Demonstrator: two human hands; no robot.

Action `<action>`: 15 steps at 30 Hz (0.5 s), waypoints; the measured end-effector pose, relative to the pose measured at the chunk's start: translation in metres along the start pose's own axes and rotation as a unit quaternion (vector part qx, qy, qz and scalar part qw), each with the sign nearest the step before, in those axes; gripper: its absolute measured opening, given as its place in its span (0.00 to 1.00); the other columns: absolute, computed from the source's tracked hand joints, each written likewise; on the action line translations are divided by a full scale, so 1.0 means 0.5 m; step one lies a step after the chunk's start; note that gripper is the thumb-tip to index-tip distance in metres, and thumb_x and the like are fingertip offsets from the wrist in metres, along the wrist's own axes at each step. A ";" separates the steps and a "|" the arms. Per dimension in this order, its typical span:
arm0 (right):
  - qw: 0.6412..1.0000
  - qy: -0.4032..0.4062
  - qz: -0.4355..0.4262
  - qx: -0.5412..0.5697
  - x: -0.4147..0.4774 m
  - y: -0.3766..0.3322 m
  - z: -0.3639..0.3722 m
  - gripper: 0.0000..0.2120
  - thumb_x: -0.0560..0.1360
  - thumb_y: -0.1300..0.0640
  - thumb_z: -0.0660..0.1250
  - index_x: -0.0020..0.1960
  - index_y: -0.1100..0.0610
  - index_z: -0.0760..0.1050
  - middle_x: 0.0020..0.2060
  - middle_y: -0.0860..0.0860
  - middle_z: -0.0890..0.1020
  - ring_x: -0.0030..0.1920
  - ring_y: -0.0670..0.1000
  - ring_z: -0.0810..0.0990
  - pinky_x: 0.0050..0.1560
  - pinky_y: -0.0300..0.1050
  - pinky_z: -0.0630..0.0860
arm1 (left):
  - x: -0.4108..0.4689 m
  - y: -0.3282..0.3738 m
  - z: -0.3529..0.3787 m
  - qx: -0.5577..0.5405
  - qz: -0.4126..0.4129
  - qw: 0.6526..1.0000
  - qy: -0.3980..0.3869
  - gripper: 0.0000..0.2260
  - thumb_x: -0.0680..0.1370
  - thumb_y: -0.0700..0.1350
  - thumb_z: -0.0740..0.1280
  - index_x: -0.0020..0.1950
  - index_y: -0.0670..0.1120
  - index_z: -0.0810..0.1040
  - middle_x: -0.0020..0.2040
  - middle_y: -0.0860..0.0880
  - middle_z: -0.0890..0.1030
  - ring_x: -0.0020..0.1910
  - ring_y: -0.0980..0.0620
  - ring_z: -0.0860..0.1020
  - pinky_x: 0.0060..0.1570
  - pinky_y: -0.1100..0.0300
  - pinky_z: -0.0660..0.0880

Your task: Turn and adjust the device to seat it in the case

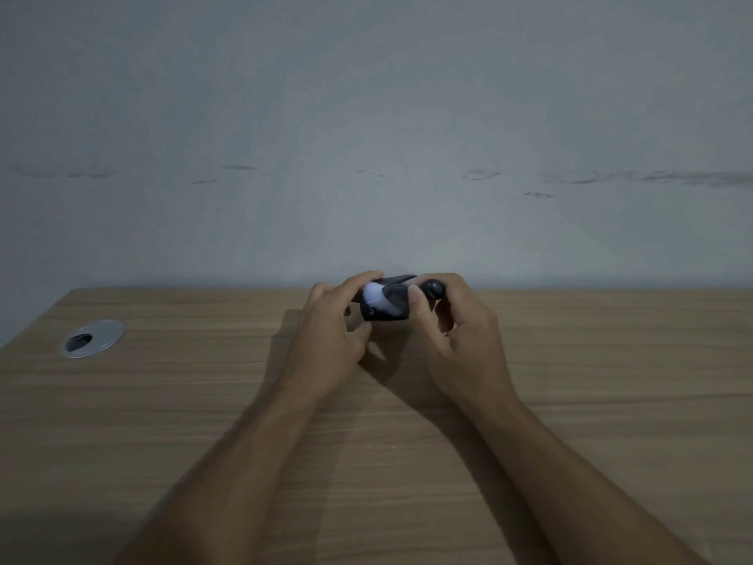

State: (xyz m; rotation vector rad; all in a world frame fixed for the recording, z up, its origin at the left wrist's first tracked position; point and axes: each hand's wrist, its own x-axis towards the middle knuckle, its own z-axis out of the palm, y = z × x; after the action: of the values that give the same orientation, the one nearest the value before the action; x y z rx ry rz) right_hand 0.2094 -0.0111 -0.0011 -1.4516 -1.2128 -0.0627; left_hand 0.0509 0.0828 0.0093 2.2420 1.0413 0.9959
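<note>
I am watching both hands working close together above the far middle of the wooden desk [203, 401], and between them they are holding a small dark case [387, 309] lifted just off the surface. The left hand [332, 340] is curling its fingers over the top of the case while its thumb is pressing in from below on the near side, so the case is sitting pinched in that grip. A pale, whitish rounded bit [373, 293] is showing right at the fingertips of that hand, on the upper face of the case; it is too blurred for me to tell what it is. The right hand [456, 336] is closing in from the other side, its thumb lying against the right edge of the case, and its curled fingers are gripping a small dark rounded piece [434, 288] just beyond the case, touching or nearly touching it. Well away to the left of both grips, a round metal cable grommet [94, 338] is sitting set into the desk, and a grey scuffed wall [366, 136] is rising behind everything
</note>
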 end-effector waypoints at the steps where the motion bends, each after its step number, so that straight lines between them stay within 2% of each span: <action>1: 1.000 0.001 0.001 -0.001 0.001 0.000 0.002 0.04 0.86 0.57 0.71 0.58 0.56 0.84 0.42 0.45 0.83 0.38 0.39 0.78 0.39 0.28 0.69 | 0.000 -0.001 -0.001 -0.010 -0.010 1.000 -0.002 0.29 0.79 0.42 0.76 0.76 0.65 0.77 0.54 0.59 0.75 0.49 0.85 0.69 0.48 0.90 0.61; 3: 0.999 0.024 0.027 -0.011 0.006 0.008 -0.003 0.03 0.86 0.55 0.71 0.56 0.53 0.83 0.40 0.41 0.81 0.37 0.39 0.78 0.39 0.28 0.69 | 0.001 -0.002 -0.002 -0.034 -0.028 0.999 0.003 0.28 0.77 0.50 0.80 0.75 0.64 0.78 0.60 0.55 0.79 0.50 0.77 0.74 0.47 0.88 0.64; 6: 0.995 0.043 0.084 -0.018 0.014 0.029 -0.018 0.03 0.87 0.52 0.69 0.54 0.48 0.81 0.39 0.42 0.83 0.37 0.40 0.79 0.39 0.31 0.69 | 0.003 -0.005 0.001 -0.062 -0.042 0.997 0.004 0.27 0.75 0.58 0.81 0.73 0.62 0.80 0.59 0.56 0.81 0.55 0.63 0.79 0.48 0.83 0.68; 8: 0.994 0.039 0.104 -0.009 0.016 0.035 -0.021 0.04 0.87 0.52 0.69 0.53 0.48 0.81 0.39 0.44 0.83 0.36 0.42 0.79 0.39 0.34 0.70 | 0.004 -0.004 0.005 -0.074 -0.039 0.996 0.004 0.25 0.74 0.57 0.82 0.71 0.60 0.83 0.57 0.57 0.83 0.58 0.56 0.81 0.52 0.76 0.72; 11: 0.997 0.005 0.073 0.035 0.009 0.018 -0.015 0.04 0.86 0.52 0.69 0.54 0.50 0.82 0.40 0.44 0.84 0.37 0.40 0.79 0.40 0.33 0.73 | 0.007 -0.005 0.007 -0.066 -0.035 0.997 0.017 0.22 0.74 0.52 0.82 0.68 0.56 0.85 0.55 0.57 0.85 0.58 0.52 0.83 0.57 0.57 0.80; 15: 0.995 -0.041 0.046 0.074 -0.001 -0.004 0.001 0.05 0.83 0.50 0.68 0.53 0.48 0.83 0.45 0.46 0.87 0.42 0.51 0.84 0.42 0.44 0.78 | 0.010 -0.009 0.006 -0.054 -0.053 0.997 0.000 0.22 0.74 0.49 0.81 0.68 0.56 0.85 0.56 0.55 0.86 0.58 0.52 0.84 0.57 0.48 0.83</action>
State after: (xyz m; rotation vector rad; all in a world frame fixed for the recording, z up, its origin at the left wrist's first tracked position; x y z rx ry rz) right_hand 0.2074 -0.0114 -0.0002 -1.3884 -1.1895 0.1474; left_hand 0.0532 0.0890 0.0065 2.0778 1.0685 0.9826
